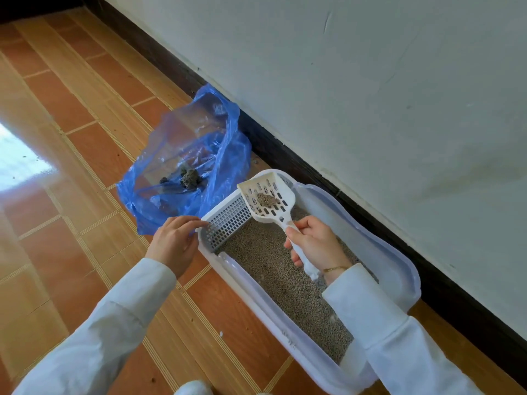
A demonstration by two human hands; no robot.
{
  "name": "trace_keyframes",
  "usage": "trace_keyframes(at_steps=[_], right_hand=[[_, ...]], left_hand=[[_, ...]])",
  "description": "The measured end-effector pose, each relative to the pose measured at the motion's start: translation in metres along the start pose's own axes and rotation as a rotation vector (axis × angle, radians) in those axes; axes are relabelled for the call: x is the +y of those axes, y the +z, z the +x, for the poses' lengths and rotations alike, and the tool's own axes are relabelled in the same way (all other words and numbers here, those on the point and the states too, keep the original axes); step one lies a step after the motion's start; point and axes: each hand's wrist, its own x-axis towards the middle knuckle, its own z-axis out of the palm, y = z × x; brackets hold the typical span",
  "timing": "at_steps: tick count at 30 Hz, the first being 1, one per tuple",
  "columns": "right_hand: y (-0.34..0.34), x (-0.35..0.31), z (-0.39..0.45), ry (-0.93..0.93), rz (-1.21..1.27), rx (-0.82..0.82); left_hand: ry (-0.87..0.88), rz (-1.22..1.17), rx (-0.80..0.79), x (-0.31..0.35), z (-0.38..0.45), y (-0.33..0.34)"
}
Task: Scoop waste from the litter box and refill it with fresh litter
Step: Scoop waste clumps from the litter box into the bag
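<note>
A white litter box (399, 269) lies on the floor along the wall, filled with grey litter (273, 269). A grey grid step (228, 220) sits at its far end. My right hand (316, 240) grips the handle of a white slotted scoop (268, 195), held above the box with a clump of waste (266, 199) in it. My left hand (175, 240) rests at the box's far left corner, fingertips touching the rim by the grid. A blue plastic bag (188, 158) lies open on the floor just beyond the box, with dark clumps (189, 178) inside.
A white wall (370, 81) with a dark skirting board (285, 155) runs right behind the box. Orange and tan floor tiles (71, 195) spread to the left, with a bright sun patch (20, 161) at the left edge.
</note>
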Motion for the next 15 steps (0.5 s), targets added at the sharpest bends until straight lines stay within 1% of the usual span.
trace_keyframes(at_steps=[3,6,8,11,15], right_hand=[[0.028,-0.026,0.032,-0.043,-0.08,-0.032],[0.06,-0.052,0.071,-0.078,-0.215,-0.042],[0.082,-0.067,0.094,-0.119,-0.365,-0.042],[0.111,-0.084,0.119,-0.199,-0.627,-0.02],[0.14,-0.092,0.135,-0.258,-0.84,0.001]], left_hand=[[-0.064,0.042,0.04,-0.012,0.007,-0.006],[-0.063,0.178,0.046,-0.023,0.013,-0.012],[-0.025,0.25,0.046,-0.029,0.015,-0.013],[-0.008,0.282,0.044,-0.036,0.018,-0.011],[-0.029,0.267,0.039,-0.043,0.019,-0.008]])
